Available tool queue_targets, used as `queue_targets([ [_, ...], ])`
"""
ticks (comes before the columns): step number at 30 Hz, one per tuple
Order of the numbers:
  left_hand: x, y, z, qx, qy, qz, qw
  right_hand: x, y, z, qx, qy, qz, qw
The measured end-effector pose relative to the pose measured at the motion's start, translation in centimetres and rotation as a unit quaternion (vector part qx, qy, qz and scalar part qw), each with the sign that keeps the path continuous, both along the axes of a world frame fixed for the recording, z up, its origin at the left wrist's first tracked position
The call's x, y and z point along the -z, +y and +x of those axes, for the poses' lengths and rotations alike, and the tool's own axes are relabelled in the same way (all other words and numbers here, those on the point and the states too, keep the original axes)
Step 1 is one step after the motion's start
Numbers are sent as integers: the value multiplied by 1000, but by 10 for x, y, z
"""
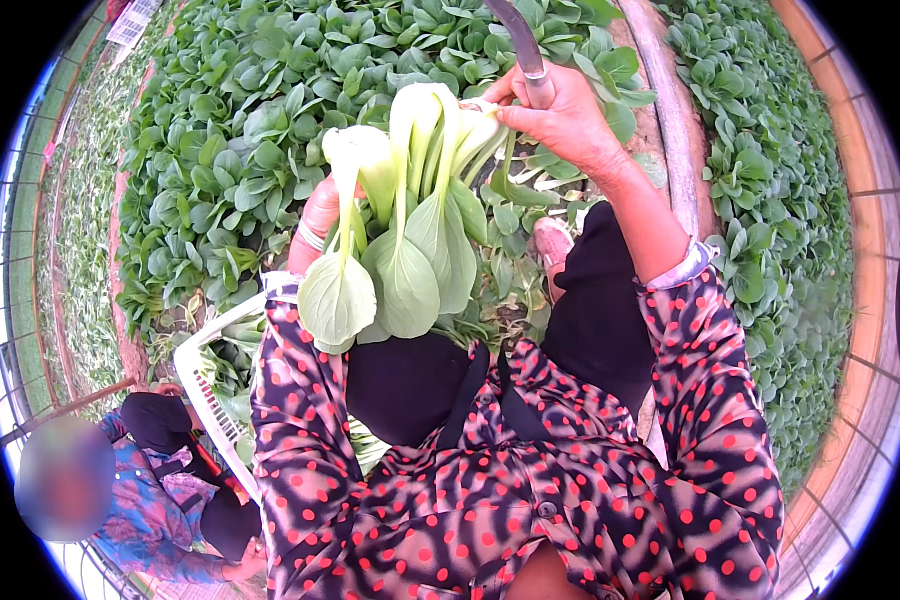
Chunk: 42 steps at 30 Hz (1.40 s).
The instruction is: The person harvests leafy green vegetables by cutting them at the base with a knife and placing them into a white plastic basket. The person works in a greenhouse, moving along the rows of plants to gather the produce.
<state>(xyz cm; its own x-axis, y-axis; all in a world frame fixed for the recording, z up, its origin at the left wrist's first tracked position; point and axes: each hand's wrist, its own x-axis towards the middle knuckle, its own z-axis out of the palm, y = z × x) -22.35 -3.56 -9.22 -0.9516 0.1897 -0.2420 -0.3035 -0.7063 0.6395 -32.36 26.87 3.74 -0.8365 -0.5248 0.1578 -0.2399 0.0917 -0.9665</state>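
Several cut heads of bok choy [420, 195], with pale stalks and broad green leaves, hang in front of me with their leaves pointing toward my lap. My left hand [321, 208] grips them from the left side, and its fingers are mostly hidden behind the stalks. A curved sickle [523, 37] with a dark blade points up and away from me. Its handle lies in my right hand [562, 120], mostly covered by the palm. Thumb and fingertips of that same hand pinch the cut base of the rightmost head.
Growing leafy greens [270, 112] fill the bed ahead. A pale ridge [671, 112] divides it from another bed [750, 150] at right. By my left knee stands a white plastic crate [210, 330] holding greens. Another person [150, 495] crouches at lower left.
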Motion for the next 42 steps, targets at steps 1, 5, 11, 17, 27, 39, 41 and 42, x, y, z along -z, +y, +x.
queue_targets([
  [1,-1,1,-2,1,1,5,1000,1,-1,0,15,-5,11,1000],
  [5,0,5,-3,1,6,8,1000,12,8,-6,-5,-48,-17,999],
  [11,-2,-2,-11,-2,15,2,1000,6,11,-1,-6,-164,-142,976],
  [17,-5,2,-20,22,17,-11,1000,13,3,3,3,-32,-150,988],
  [27,-11,9,-24,64,15,-47,997,6,-14,8,-10,-189,-6,982],
  [39,-14,9,-27,102,20,-70,992,7,-15,7,-42,-263,-74,961],
  [41,-16,11,-27,106,24,-76,991,7,-15,8,-28,-245,-96,964],
  [42,-18,9,-27,107,26,-81,991,7,-16,9,-32,-247,-89,964],
])
